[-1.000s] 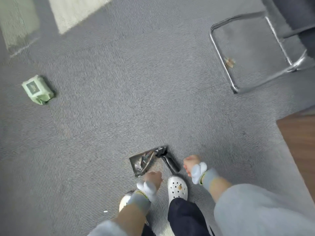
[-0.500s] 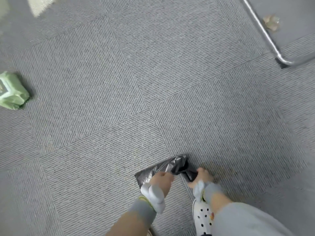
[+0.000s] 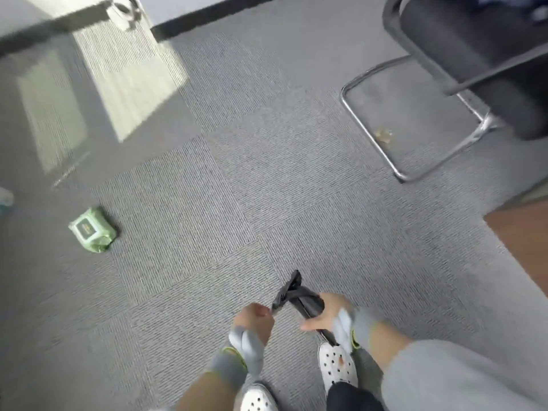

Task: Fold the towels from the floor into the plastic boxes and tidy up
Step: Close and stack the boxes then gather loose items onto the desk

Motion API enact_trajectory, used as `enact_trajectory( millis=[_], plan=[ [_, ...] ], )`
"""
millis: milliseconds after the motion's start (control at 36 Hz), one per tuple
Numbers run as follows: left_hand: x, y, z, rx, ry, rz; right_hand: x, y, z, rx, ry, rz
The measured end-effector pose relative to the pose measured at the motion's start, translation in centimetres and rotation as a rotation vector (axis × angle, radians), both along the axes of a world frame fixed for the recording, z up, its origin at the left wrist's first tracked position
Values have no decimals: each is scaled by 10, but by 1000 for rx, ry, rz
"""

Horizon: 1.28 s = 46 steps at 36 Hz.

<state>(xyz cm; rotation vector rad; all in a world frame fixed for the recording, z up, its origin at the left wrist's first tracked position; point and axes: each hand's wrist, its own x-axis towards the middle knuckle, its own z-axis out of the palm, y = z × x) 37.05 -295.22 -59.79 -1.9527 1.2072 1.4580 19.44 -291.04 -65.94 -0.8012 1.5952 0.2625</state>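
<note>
I hold a crumpled black plastic bag (image 3: 292,293) between both hands, lifted off the grey carpet (image 3: 207,203), well in front of the chair (image 3: 474,46) and to its left. My left hand (image 3: 252,317) has its fingers (image 3: 261,311) curled tight, pinching one thin end of the bag. My right hand (image 3: 324,314) wraps round the thicker bunched part, fingers closed on it, one finger lying straighter underneath. The bag twists between the two grips, with a loose corner sticking up towards the chair. A small brown scrap (image 3: 384,134) lies on the carpet inside the chair's chrome floor frame. A green packet (image 3: 92,229) sits on the carpet far to the left of the chair. My white clogs (image 3: 338,363) stand below my hands, on the side away from the chair. A strip of wood floor (image 3: 525,232) begins just in front of the chair
</note>
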Motion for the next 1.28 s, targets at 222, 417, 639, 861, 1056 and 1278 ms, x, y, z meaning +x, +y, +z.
enact_trajectory(
  millis=[222, 417, 639, 861, 1056, 1278],
  plan=[
    [9, -17, 171, -49, 243, 131, 29, -43, 217, -112, -113, -35],
    [34, -9, 277, -68, 569, 618, 75, -28, 353, -237, -254, -126],
    [101, 46, 343, -207, 610, 869, 147, 27, 405, -149, -451, -457],
    [166, 114, 366, -221, 602, 1083, 212, 46, 411, -92, -455, -329],
    [200, 151, 396, -380, 542, 1275, 252, 42, 406, -579, -143, 424],
    [197, 182, 437, -753, 111, 1280, 270, 39, 464, -747, -249, 1150]
  ],
)
